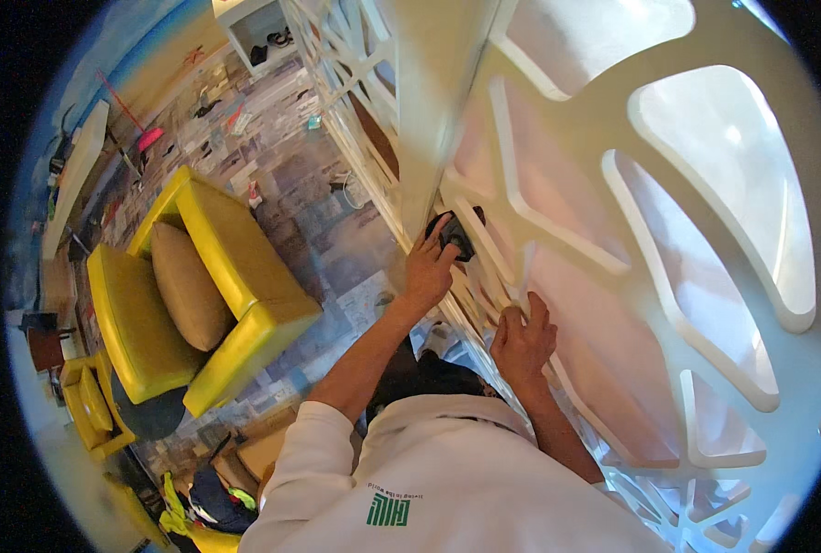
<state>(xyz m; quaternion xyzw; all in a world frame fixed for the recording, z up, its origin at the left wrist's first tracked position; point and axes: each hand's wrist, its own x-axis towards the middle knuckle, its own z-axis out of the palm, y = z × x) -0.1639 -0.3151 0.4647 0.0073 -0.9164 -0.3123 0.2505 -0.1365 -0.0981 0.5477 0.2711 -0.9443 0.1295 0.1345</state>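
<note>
My left hand [431, 269] is closed on a small black object [454, 238] whose kind I cannot make out. It presses this against the white lattice panel [558, 221], close to the post [433, 83] where two panels meet. My right hand [524, 343] has its fingers curled at a strut of the same panel, lower and to the right. Its fingertips are partly hidden, so whether it grips the strut or only rests there does not show clearly. Large rounded openings run through the panel.
On the left stands a yellow armchair [244, 249] with a brown cushion [189, 286]; a smaller yellow chair [92, 405] is behind it. Litter is scattered over the patchwork floor [290, 184]. A pink dustpan [149, 138] lies far left. Clothes [217, 502] are heaped at lower left.
</note>
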